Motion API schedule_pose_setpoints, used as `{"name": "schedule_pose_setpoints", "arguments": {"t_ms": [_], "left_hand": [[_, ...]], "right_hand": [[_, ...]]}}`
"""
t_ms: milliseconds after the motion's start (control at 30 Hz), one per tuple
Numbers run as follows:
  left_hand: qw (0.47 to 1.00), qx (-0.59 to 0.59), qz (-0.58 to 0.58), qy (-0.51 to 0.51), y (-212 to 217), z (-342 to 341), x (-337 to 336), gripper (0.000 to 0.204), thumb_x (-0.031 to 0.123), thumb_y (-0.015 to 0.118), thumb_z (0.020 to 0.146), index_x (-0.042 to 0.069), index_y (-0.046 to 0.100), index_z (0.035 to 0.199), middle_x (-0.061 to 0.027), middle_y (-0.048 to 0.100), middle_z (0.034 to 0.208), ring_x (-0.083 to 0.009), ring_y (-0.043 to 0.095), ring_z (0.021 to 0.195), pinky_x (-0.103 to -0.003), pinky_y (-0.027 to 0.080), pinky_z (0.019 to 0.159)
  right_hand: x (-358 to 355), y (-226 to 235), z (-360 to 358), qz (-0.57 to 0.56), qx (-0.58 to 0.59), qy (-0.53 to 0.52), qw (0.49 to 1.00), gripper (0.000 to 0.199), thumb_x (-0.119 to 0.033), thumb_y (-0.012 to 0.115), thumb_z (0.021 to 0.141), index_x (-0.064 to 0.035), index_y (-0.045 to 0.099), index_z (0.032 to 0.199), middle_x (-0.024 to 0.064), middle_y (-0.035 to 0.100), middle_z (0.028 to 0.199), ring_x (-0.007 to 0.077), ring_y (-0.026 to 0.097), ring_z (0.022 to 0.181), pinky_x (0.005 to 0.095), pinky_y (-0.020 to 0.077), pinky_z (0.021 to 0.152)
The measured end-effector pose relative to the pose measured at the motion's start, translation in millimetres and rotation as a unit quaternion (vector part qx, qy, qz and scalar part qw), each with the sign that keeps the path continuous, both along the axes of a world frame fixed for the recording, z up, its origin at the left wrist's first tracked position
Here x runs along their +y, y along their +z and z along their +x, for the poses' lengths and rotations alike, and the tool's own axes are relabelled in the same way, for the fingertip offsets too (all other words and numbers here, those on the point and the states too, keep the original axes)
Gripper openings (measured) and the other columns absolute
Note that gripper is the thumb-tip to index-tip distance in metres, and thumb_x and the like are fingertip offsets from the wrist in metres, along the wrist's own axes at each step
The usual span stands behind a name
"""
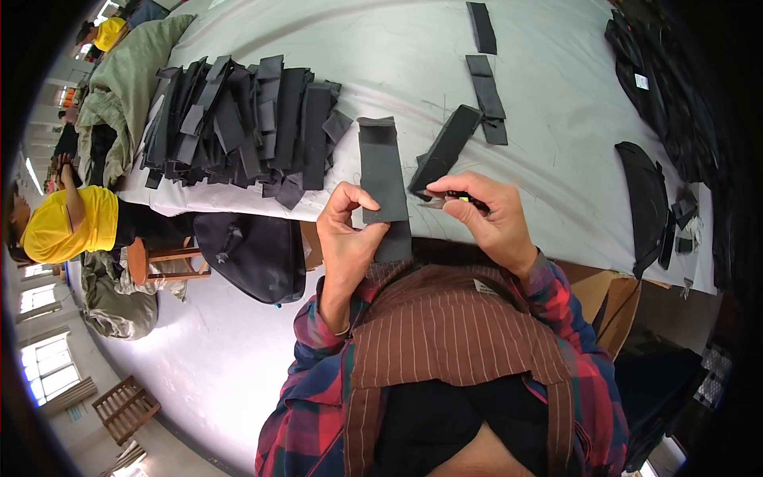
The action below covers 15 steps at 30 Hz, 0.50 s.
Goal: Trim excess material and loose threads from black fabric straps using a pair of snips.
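My left hand [347, 226] pinches a dark grey fabric strip [383, 171] near its lower end, thumb and fingers closed on it. The strip lies partly over the white-covered table [540, 187], and its lower end hangs past the front edge. Just right of it, my right hand [501, 215] is closed around small thread snips [431, 203], blades pointing left toward the strip. A black fabric strip [451, 143] lies slanted beyond the snips. Farther back are more strips [486, 91] in a line. To the left sits a large heap of dark strips [238, 127].
Black bag-like pieces [642, 207] lie along the table's right side. A black padded piece [250, 250] hangs off the front edge at left, near a wooden stool [137, 261]. Beyond it is a person in a yellow shirt [75, 222]. A cardboard box [618, 310] stands at lower right.
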<state>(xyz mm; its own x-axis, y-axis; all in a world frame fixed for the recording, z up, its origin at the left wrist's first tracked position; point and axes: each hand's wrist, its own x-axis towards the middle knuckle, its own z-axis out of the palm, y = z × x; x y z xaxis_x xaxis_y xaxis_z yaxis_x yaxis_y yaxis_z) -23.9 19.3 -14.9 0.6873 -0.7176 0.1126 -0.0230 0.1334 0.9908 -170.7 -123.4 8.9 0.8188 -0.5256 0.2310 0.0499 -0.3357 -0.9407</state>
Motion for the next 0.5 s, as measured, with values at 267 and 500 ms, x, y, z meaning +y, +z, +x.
{"name": "schedule_pose_setpoints", "arguments": {"t_ms": [267,500], "left_hand": [[0.999,0.011,-0.045,-0.002,-11.2,-4.0,-1.6,0.022,-0.009,0.069,0.072,0.005,0.053,0.079,-0.0003,0.058,0.081,-0.0069,0.054,0.080,-0.021,0.044,0.076],[0.998,-0.003,-0.054,-0.012,-15.8,-7.0,-2.5,0.024,-0.009,0.072,0.073,0.006,0.053,0.079,-0.0019,0.062,0.088,-0.0065,0.056,0.080,-0.020,0.044,0.075]], "right_hand": [[6.9,-5.5,5.9,-0.127,-0.004,-0.013,0.992,0.014,-0.008,0.067,0.077,-0.0100,0.068,0.090,0.0046,0.065,0.076,0.0221,0.059,0.065,0.0310,0.0442,0.059],[9.5,-9.2,7.3,-0.215,0.002,-0.027,0.976,0.009,-0.013,0.070,0.075,-0.0133,0.067,0.084,-0.0002,0.062,0.070,0.0193,0.055,0.059,0.0320,0.0379,0.055]]}}
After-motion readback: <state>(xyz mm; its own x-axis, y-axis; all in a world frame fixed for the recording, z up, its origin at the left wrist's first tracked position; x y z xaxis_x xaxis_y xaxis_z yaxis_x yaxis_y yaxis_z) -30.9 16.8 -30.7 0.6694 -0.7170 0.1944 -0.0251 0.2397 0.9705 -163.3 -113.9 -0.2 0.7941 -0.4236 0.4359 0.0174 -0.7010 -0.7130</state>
